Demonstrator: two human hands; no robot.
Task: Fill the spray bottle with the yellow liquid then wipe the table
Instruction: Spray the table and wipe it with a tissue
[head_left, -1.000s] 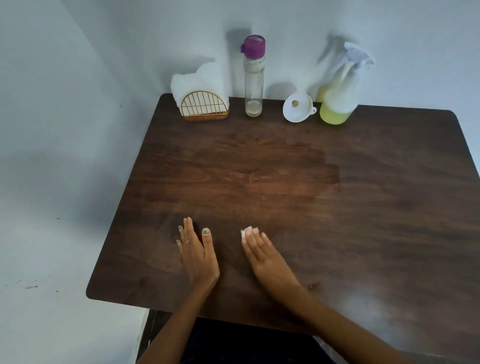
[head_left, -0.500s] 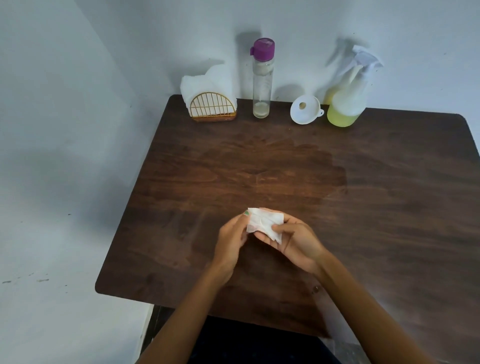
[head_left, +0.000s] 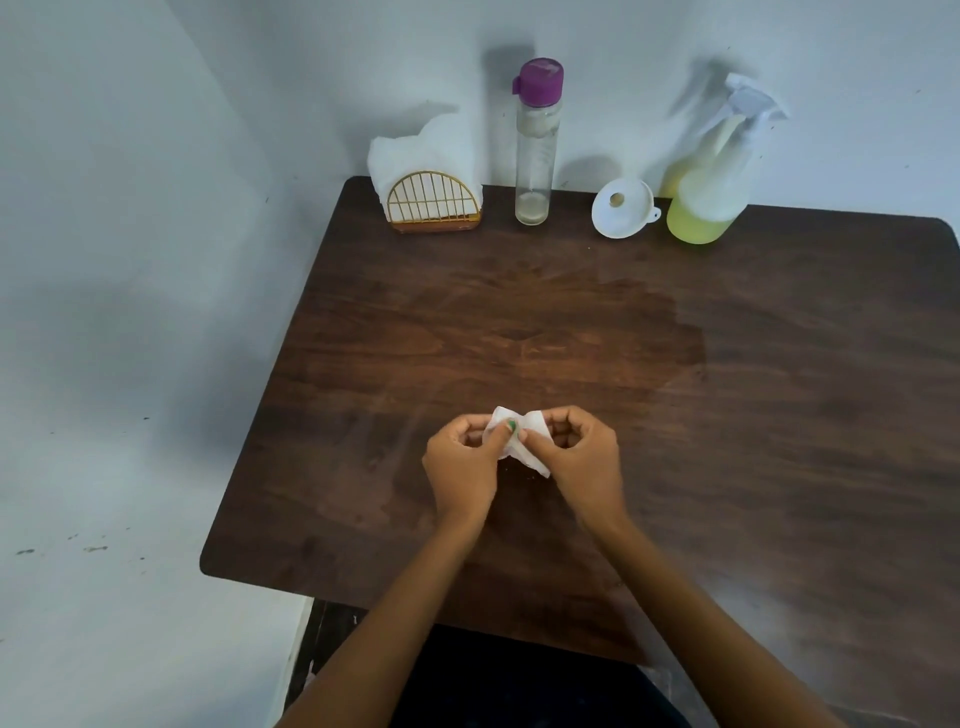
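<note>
White tissue (head_left: 519, 439) — one — pinched by two hands: left hand (head_left: 464, 466), right hand (head_left: 582, 462).

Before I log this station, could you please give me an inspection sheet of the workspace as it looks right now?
Surface: dark wooden table, with a duller patch at the middle.
Job's things: spray bottle holding yellow liquid at the back right; white funnel left of it; clear bottle with purple cap, nearly empty.
Clutter: napkin holder with napkins, back left.
Hands: left hand and right hand both pinch a crumpled tissue.
Cables: nothing seen.
Surroundings: pale walls behind and to the left.
</note>
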